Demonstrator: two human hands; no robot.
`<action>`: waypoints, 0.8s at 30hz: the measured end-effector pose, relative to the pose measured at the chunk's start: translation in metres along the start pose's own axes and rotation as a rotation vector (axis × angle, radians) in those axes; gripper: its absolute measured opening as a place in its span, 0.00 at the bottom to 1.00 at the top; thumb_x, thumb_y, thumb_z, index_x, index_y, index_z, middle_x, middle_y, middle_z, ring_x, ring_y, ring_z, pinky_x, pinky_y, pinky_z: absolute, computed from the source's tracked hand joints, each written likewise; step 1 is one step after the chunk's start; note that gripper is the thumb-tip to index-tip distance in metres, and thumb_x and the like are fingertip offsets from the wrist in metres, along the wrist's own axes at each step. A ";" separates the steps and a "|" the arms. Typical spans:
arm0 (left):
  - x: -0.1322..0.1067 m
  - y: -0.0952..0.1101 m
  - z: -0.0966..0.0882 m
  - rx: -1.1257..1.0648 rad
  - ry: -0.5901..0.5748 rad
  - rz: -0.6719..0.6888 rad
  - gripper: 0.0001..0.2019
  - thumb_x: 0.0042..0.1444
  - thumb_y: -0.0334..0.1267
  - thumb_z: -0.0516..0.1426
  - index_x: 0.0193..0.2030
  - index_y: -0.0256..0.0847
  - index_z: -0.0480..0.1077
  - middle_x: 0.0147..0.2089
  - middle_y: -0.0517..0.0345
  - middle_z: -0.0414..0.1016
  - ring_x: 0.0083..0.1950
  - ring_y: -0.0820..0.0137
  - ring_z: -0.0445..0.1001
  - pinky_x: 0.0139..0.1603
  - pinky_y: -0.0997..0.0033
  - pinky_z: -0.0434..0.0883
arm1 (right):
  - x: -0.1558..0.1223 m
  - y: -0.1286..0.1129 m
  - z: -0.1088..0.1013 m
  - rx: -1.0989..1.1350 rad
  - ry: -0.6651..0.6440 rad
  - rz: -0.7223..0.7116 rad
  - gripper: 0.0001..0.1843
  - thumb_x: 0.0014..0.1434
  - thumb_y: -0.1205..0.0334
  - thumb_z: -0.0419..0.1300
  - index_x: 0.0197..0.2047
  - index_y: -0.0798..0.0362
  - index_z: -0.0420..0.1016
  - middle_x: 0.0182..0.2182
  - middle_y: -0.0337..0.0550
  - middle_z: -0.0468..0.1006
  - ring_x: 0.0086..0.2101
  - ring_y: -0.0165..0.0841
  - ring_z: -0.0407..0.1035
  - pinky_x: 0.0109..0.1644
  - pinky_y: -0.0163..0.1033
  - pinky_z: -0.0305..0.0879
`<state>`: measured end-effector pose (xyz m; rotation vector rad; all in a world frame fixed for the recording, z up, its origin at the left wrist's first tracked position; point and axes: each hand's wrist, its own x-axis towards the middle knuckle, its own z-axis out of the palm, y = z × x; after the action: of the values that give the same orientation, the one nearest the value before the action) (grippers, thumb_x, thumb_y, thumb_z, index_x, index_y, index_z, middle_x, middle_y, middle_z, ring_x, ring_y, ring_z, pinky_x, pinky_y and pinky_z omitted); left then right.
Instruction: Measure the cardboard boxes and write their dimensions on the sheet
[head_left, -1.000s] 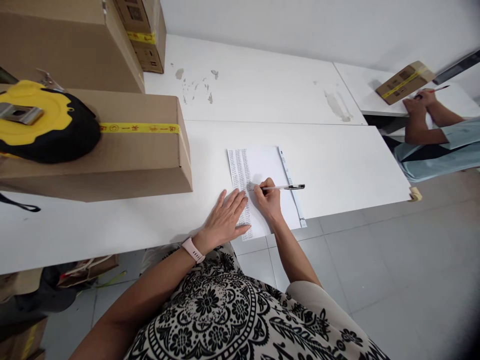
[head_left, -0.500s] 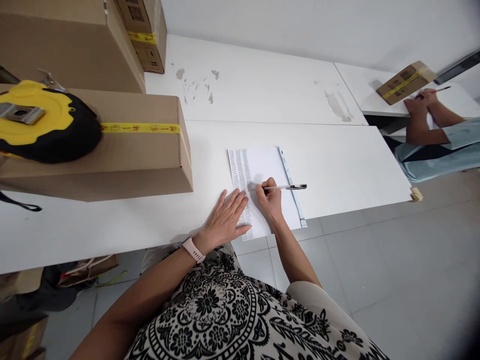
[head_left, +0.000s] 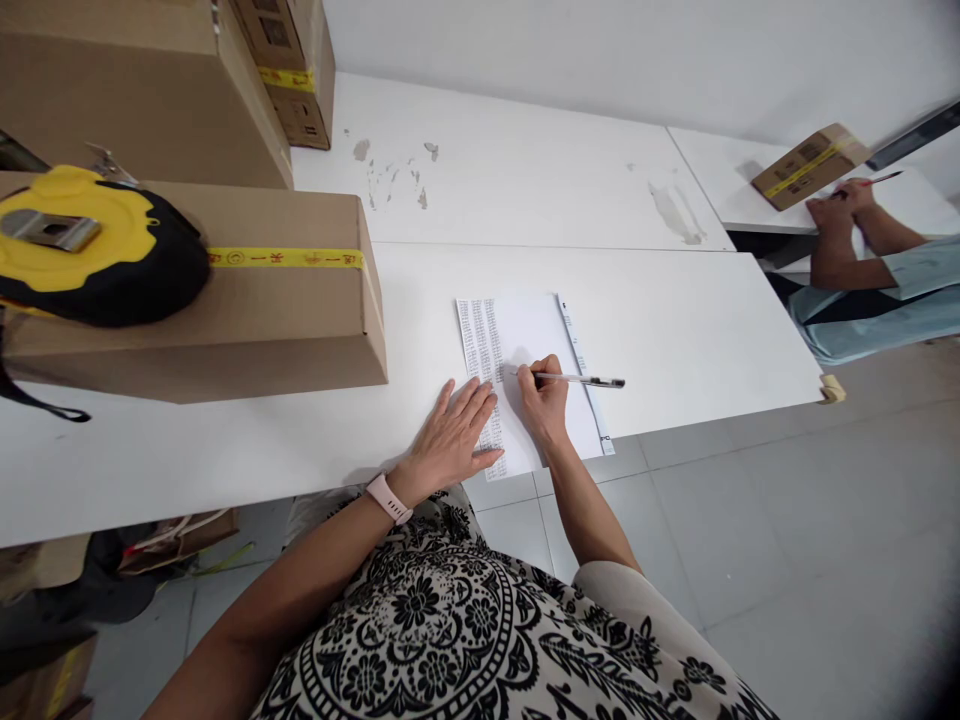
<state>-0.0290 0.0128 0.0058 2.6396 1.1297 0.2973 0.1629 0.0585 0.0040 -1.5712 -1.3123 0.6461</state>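
A sheet of paper (head_left: 529,325) lies near the front edge of the white table, with columns of small handwriting along its left side. My right hand (head_left: 545,402) is closed around a pen (head_left: 592,381), whose tip is close to the paper beside the written columns. My left hand (head_left: 454,432) rests flat, fingers spread, over the paper's left edge and partly on the table. Under the sheet, a strip with blue print (head_left: 576,340) shows along the right side.
To the left, a cardboard box (head_left: 292,310) with yellow tape carries a yellow-and-black tape measure (head_left: 82,250). More boxes (head_left: 300,110) stand behind it. The white table (head_left: 675,330) ends at right. Beyond, another person's hands (head_left: 844,200) hold a pen near a small box (head_left: 810,165).
My right hand has shifted slightly to the right with the pen, which now tilts a little differently. My left hand stays in place on the paper.
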 end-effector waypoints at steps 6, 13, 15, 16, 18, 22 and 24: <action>-0.011 0.009 -0.029 -0.093 0.410 -0.044 0.21 0.69 0.45 0.53 0.64 0.37 0.68 0.67 0.40 0.73 0.74 0.54 0.65 0.72 0.47 0.67 | 0.002 0.009 0.001 -0.253 -0.074 -0.220 0.14 0.67 0.60 0.52 0.52 0.48 0.74 0.45 0.47 0.75 0.45 0.41 0.69 0.51 0.48 0.68; -0.069 -0.044 -0.175 0.242 1.139 -0.290 0.23 0.61 0.39 0.63 0.62 0.51 0.67 0.66 0.51 0.70 0.73 0.50 0.63 0.75 0.36 0.56 | 0.004 0.023 0.011 -0.380 -0.011 -0.291 0.30 0.65 0.68 0.45 0.68 0.51 0.66 0.50 0.57 0.78 0.49 0.48 0.70 0.55 0.57 0.69; -0.080 -0.076 -0.206 0.250 1.132 -0.512 0.33 0.56 0.50 0.67 0.65 0.44 0.66 0.71 0.41 0.63 0.75 0.44 0.58 0.76 0.34 0.51 | 0.004 0.025 0.012 -0.364 0.005 -0.283 0.29 0.66 0.66 0.46 0.68 0.53 0.66 0.50 0.57 0.79 0.49 0.48 0.71 0.54 0.57 0.70; -0.082 -0.090 -0.216 0.210 1.083 -0.639 0.40 0.51 0.54 0.69 0.67 0.42 0.63 0.73 0.36 0.60 0.76 0.40 0.56 0.76 0.32 0.51 | 0.005 0.026 0.012 -0.360 0.011 -0.274 0.28 0.66 0.64 0.47 0.67 0.53 0.66 0.50 0.57 0.80 0.48 0.48 0.71 0.53 0.58 0.70; -0.082 -0.112 -0.225 0.100 0.973 -0.818 0.50 0.44 0.57 0.72 0.70 0.40 0.59 0.73 0.32 0.60 0.76 0.37 0.56 0.74 0.32 0.54 | 0.006 0.026 0.012 -0.355 0.025 -0.249 0.27 0.66 0.61 0.49 0.66 0.53 0.68 0.48 0.57 0.81 0.47 0.49 0.72 0.53 0.58 0.70; -0.081 -0.121 -0.217 -0.081 1.029 -0.829 0.45 0.42 0.52 0.71 0.66 0.44 0.61 0.67 0.40 0.69 0.68 0.46 0.70 0.68 0.42 0.68 | 0.003 0.014 0.010 -0.320 0.078 -0.226 0.25 0.65 0.57 0.51 0.64 0.53 0.70 0.47 0.57 0.81 0.44 0.48 0.74 0.49 0.59 0.72; -0.089 -0.115 -0.210 -0.258 1.138 -0.715 0.45 0.40 0.54 0.71 0.64 0.43 0.62 0.57 0.45 0.74 0.59 0.50 0.77 0.61 0.48 0.74 | -0.005 -0.004 0.010 -0.273 0.095 -0.245 0.25 0.66 0.54 0.53 0.63 0.52 0.71 0.47 0.57 0.82 0.43 0.47 0.75 0.45 0.57 0.74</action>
<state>-0.2276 0.0562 0.1614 1.5535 2.0119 1.7198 0.1513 0.0570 0.0031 -1.5993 -1.5389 0.2438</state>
